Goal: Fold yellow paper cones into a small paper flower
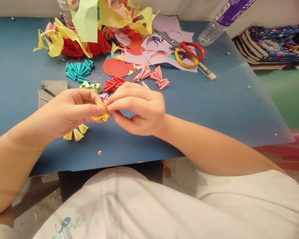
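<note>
Between my two hands is a small yellow paper piece (105,116) with curled, rolled edges. My left hand (72,111) pinches it from the left with thumb and fingers. From the right, my right hand (142,108) pinches its other side, fingertips close together. Just below my left hand lie several pale yellow paper cones (78,134). Beyond my fingers are green curled paper pieces (91,87), red paper cones (114,83) and purple pieces (104,97) partly hidden by my hands. Teal paper cones (79,70) and pink paper cones (155,73) lie farther back.
Scissors (189,54) and a paper cutter knife (207,71) lie on purple paper scraps (164,54). Red paper circles (118,67) sit beside them. A bottle (214,28) stands right, another bottle (67,13) behind the scraps. A phone (55,91) lies left on the blue table (214,99).
</note>
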`<state>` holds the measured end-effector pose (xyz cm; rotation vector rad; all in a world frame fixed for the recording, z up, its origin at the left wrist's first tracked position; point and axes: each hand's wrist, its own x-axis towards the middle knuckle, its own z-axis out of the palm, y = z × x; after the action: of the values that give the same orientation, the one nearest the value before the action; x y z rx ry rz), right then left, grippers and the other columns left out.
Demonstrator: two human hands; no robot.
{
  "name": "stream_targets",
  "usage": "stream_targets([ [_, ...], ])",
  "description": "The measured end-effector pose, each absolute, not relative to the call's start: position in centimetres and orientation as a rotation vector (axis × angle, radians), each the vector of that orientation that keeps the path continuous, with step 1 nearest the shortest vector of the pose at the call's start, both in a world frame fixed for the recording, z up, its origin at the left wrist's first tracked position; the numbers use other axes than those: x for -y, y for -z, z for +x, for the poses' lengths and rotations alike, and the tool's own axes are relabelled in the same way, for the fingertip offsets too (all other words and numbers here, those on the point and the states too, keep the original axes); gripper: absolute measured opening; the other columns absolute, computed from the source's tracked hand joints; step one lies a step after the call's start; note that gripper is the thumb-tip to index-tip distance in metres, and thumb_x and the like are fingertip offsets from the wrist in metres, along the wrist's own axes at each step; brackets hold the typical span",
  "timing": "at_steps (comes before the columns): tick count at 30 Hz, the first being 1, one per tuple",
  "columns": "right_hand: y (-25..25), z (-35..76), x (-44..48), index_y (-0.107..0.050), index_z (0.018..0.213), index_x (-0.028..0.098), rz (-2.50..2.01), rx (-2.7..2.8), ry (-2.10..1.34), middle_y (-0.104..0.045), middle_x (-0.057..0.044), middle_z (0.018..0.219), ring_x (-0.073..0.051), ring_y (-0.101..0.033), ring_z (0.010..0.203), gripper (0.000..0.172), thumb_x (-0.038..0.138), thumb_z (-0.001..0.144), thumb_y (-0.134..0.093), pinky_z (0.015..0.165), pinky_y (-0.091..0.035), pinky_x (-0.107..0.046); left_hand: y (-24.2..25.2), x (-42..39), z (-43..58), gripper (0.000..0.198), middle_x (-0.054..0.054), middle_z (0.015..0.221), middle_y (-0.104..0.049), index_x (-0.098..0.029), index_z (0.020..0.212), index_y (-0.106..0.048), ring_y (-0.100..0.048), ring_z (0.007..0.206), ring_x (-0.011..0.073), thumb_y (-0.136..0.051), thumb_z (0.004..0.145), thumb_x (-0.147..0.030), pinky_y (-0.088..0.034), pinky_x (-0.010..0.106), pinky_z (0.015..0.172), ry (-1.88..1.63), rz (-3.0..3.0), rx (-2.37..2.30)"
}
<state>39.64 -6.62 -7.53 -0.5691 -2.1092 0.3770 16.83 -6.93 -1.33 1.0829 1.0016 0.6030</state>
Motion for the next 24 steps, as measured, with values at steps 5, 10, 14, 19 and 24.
stream_targets([
  [5,6.6,39.4,7.2,-0.070,0.098,0.026,-0.638,2.093,-0.394,-0.078,-0.003,0.102,-0.019,-0.079,0.101,0.036,0.045,0.114,-0.043,0.098,-0.071,-0.048,1.2,6.9,16.7,0.034,0.005,0.076,-0.077,-0.016,0.084,-0.075,-0.071,0.075,0.0175,-0.103,0.071,-0.030,-0.053,0.028,0.068,-0.592,1.133,-1.045],
  [10,6.3,39.4,7.3,-0.069,0.098,0.025,-0.589,2.117,-0.398,-0.076,-0.002,0.101,-0.016,-0.078,0.101,0.040,0.045,0.115,-0.040,0.095,-0.071,-0.042,1.2,7.0,16.7,0.027,0.002,0.070,-0.074,-0.017,0.077,-0.075,-0.069,0.069,0.0147,-0.100,0.074,-0.022,-0.051,0.024,0.063,-0.570,1.150,-0.995],
  [14,6.5,39.7,7.1,-0.069,0.101,0.025,-0.570,2.130,-0.466,-0.076,-0.003,0.105,-0.017,-0.077,0.105,0.034,0.043,0.115,-0.044,0.097,-0.071,-0.044,1.2,7.0,16.8,0.021,0.002,0.071,-0.075,-0.017,0.077,-0.077,-0.068,0.071,0.0149,-0.097,0.077,-0.020,-0.052,0.025,0.066,-0.552,1.163,-0.954],
  [19,6.7,39.8,7.2,-0.072,0.104,0.027,-0.597,2.121,-0.512,-0.077,-0.004,0.108,-0.019,-0.078,0.103,0.028,0.043,0.112,-0.050,0.096,-0.072,-0.046,1.1,7.0,16.6,0.024,0.002,0.071,-0.074,-0.018,0.076,-0.077,-0.066,0.069,0.0163,-0.100,0.074,-0.024,-0.056,0.033,0.075,-0.557,1.153,-0.978],
  [24,6.3,39.5,7.6,-0.071,0.093,0.027,-0.562,2.058,-0.465,-0.078,-0.001,0.101,-0.016,-0.078,0.092,0.025,0.038,0.109,-0.055,0.088,-0.072,-0.040,1.2,7.0,16.5,0.022,0.001,0.070,-0.073,-0.018,0.077,-0.077,-0.065,0.068,0.0143,-0.097,0.080,-0.026,-0.052,0.029,0.070,-0.558,1.178,-0.950],
])
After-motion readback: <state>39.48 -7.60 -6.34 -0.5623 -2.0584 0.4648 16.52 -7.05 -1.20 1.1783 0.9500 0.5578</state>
